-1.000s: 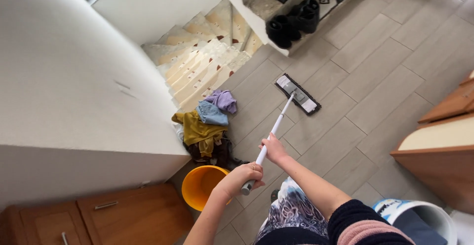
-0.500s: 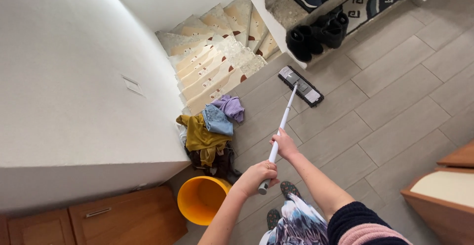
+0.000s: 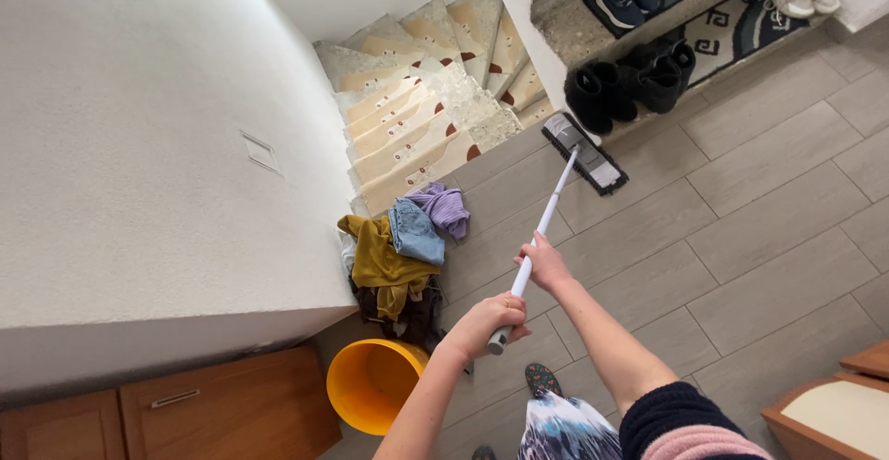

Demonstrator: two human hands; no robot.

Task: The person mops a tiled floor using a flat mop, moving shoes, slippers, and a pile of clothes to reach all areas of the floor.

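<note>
Person is holding a long white metal mop pole (image 3: 546, 214): left hand (image 3: 491, 321) is wrapping fingers tight around the near grey end, right hand (image 3: 544, 264) is curling closed further up. The flat grey-and-black mop head (image 3: 585, 152) is sitting far on the grey tile floor (image 3: 741, 228), just beside the black boots (image 3: 630, 85). Risk: head is likely clipping the boots, or the pole end is knocking the round orange plastic bucket (image 3: 370, 381) near the left hand.

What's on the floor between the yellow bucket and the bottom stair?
In the head view, a pile of clothes lies between the yellow bucket and the bottom stair: mustard, blue denim and purple pieces on darker ones, against the white wall.
</note>
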